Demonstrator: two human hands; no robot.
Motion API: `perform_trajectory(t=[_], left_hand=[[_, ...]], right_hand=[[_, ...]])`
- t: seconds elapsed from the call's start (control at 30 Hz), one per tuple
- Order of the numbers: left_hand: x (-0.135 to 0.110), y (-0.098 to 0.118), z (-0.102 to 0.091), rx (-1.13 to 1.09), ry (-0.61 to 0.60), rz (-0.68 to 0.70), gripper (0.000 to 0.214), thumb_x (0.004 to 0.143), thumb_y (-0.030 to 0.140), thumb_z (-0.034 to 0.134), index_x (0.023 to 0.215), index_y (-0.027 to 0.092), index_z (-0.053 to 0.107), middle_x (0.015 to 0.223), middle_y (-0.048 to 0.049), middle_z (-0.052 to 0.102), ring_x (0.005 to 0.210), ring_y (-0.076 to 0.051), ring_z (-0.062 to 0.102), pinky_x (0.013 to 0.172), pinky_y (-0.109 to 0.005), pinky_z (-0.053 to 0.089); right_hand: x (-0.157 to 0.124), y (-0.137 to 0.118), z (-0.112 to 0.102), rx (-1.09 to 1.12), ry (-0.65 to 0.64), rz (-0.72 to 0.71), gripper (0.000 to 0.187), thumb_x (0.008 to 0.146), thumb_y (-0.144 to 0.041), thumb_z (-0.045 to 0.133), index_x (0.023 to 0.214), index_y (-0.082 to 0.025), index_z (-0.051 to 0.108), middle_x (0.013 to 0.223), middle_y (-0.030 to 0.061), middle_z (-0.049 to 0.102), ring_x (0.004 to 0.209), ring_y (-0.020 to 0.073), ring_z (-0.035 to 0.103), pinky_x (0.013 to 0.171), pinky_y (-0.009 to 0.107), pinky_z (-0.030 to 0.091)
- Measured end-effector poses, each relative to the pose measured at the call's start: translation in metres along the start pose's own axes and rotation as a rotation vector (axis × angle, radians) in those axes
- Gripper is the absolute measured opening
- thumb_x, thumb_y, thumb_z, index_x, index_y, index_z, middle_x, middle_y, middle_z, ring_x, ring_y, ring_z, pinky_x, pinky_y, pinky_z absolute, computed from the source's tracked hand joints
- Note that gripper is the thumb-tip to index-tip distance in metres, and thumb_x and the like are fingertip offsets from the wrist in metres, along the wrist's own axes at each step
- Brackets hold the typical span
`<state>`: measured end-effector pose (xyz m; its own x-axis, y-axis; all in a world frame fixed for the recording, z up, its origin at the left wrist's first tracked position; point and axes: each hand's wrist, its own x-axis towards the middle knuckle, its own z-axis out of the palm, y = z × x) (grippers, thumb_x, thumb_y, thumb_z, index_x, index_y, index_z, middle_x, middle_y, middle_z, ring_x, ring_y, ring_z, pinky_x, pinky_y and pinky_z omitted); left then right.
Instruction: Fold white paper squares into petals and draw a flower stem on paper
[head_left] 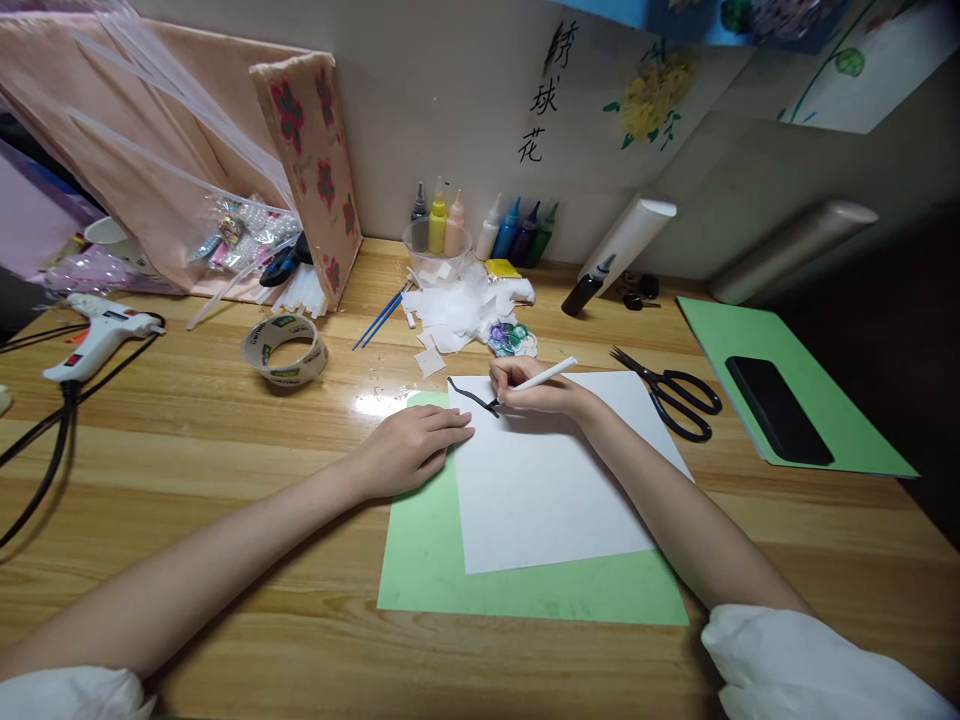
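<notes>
My right hand [532,388] is closed around a white marker pen [551,373], its dark tip down at the upper left part of a white sheet of paper [555,490]. A dark curved line [471,393] runs from the sheet's top left corner to near the tip. My left hand [416,447] lies flat with fingers stretched out, fingertips on the sheet's left edge. Beneath the white sheet is a larger light green sheet [420,560], showing at the left and along the bottom.
Black-handled scissors [667,393] and a black phone [778,408] on green paper [739,335] are to the right. Behind sit paper scraps [457,305], paint bottles [506,230] and two blue brushes [382,318]. Leftward are a tape roll [285,350] and a glue gun [105,335].
</notes>
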<state>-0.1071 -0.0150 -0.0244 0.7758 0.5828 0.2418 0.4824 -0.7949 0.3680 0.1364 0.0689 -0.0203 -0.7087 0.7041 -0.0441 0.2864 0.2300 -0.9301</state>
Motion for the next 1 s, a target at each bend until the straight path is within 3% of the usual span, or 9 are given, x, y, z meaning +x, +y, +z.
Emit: perform_trajectory(t=[1.0], left_hand=[[0.0003,0.0005,-0.0003,-0.001,-0.008,-0.006,0.043,0.084,0.011,0.045,0.124,0.021,0.054,0.129,-0.0054,0.056,0.113,-0.020,0.054,0.095,-0.036,0.045]], right_hand=[[-0.0062,-0.0078,-0.0056,0.126,-0.148,0.056,0.015,0.059,-0.011,0.051,0.058,-0.019,0.038,0.054,-0.0059,0.042,0.050,0.0075,0.034,0.046,0.021,0.022]])
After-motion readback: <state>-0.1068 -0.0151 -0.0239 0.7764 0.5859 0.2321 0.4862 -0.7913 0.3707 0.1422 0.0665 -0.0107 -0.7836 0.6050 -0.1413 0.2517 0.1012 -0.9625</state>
